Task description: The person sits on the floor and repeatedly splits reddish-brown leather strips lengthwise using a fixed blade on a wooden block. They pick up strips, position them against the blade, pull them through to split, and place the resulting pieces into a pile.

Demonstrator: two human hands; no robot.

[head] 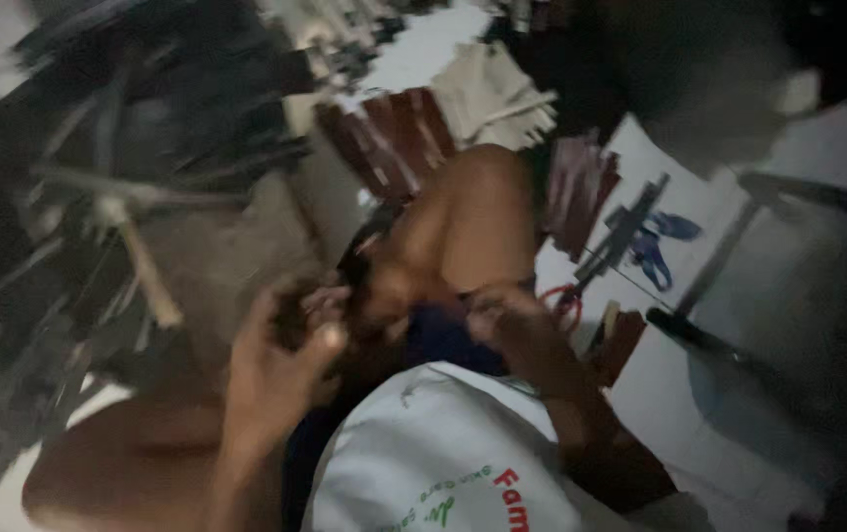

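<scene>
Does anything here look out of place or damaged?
Nothing is clearly damaged; the picture is blurred and dark. Dark strips lie scattered in a loose heap on the floor, left of the left hand. The right hand is by the knee.

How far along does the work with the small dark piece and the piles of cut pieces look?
Done: stacks of reddish-brown pieces and tan pieces already lie on the floor. In hand: the left hand pinches a small dark piece, while the right hand works close to the lap. Left: a dark pile waits at the left. Blur hides the rest.
</scene>
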